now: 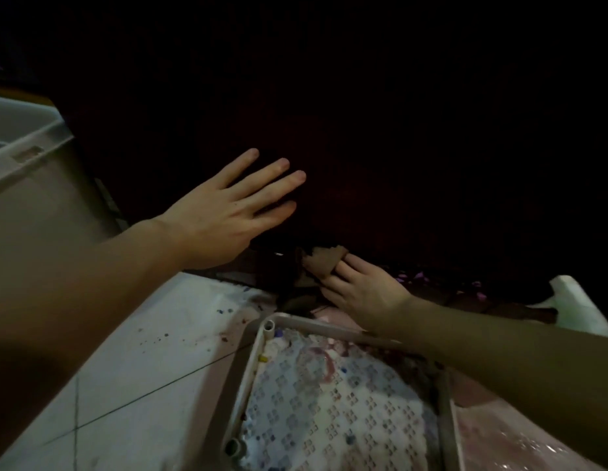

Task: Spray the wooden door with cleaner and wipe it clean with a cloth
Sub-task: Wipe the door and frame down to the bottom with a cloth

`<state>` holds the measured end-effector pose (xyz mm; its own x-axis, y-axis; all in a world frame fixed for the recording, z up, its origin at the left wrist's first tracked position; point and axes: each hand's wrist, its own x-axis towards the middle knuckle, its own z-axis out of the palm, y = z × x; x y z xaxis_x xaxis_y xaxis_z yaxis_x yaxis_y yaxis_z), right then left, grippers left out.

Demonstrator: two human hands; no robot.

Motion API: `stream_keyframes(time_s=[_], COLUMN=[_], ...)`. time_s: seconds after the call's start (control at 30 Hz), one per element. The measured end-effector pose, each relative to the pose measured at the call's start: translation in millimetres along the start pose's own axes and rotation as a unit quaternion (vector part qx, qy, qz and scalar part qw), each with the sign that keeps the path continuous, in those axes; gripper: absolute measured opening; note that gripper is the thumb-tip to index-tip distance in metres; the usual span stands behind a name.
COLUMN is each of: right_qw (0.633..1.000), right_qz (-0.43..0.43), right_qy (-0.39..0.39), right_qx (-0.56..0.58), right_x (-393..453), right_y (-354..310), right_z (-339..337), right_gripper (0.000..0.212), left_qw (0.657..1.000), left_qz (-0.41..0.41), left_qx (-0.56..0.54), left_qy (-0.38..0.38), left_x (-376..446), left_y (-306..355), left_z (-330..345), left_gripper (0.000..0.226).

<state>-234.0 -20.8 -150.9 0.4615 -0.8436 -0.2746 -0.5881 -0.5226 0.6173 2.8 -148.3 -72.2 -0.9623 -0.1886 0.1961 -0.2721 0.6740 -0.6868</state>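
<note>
Fingers first: on my left hand [224, 212] they are straight and a little spread, laid flat against the dark wooden door [380, 137], gripping nothing. On my right hand [360, 290] the fingers [333, 282] are together and pressing a brown cloth [321, 263] onto the bottom edge of that same door, with the cloth bunched round the fingertips; I cannot tell how far they curl into it, because the fabric hides the tips. So I've got the left hand up and to the left, the right hand lower and to the right, and the cloth just below and right of my left palm. Both forearms reach in from the near corners of the view. The door fills the whole far half of the scene and is so dark that I can barely make out its grain or panels. Working outward now: near my right wrist sits a grey plastic crate [248, 375] with a perforated base, smeared with white and reddish stains, its far rim lying just under my right forearm. On the left is a pale tiled floor [136, 368] speckled with small dark spots. At the far left stands a grey plastic bin [34, 185], close to the door's left edge. At the far right, a white sheet [581, 300] lies at the foot of the door, with small purple bits [418, 275] scattered on the ground near it.
</note>
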Motion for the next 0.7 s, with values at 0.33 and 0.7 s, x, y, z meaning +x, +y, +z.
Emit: stream_keyframes(time_s=[0.33,0.7], right_qw=[0.998,1.0], right_qz=[0.019,0.0], right_qy=[0.027,0.017], right_qx=[0.06,0.0], right_x=[-19,-45], right_y=[5,18], right_z=[-3,20], right_gripper=[0.054,0.054], left_qw=[0.997,0.998], left_qz=[0.062,0.066], left_qx=[0.028,0.015], left_qy=[-0.024,-0.007], left_x=[49,57], left_y=[28,26], left_z=[-18,-22], left_gripper=[0.071,0.077])
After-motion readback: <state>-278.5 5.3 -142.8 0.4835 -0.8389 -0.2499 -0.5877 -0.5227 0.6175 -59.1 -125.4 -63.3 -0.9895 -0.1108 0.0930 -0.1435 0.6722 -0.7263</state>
